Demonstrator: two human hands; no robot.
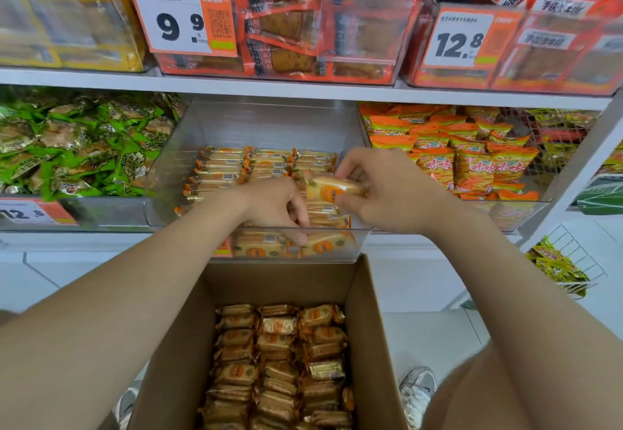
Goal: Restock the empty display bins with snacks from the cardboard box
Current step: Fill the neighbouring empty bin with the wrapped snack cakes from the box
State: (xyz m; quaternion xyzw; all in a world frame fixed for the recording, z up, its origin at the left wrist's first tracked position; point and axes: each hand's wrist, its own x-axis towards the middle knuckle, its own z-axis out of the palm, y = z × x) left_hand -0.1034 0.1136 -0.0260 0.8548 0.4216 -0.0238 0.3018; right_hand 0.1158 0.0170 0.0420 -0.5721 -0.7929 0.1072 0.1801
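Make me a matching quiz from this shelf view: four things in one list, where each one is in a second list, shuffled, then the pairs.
1 cardboard box
2 green packs
3 right hand
4 9.9 price tag

A left of the clear bin
B upper shelf
C holding a packet over the bin
D below the bin, part full

Pairs: 1-D, 2-A, 3-C, 4-B

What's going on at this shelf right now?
A person is restocking the clear bin from the cardboard box below it. The right hand holds one snack packet above the bin; the left hand reaches down among the packets at its front. The bin is partly filled, and the box holds many more.
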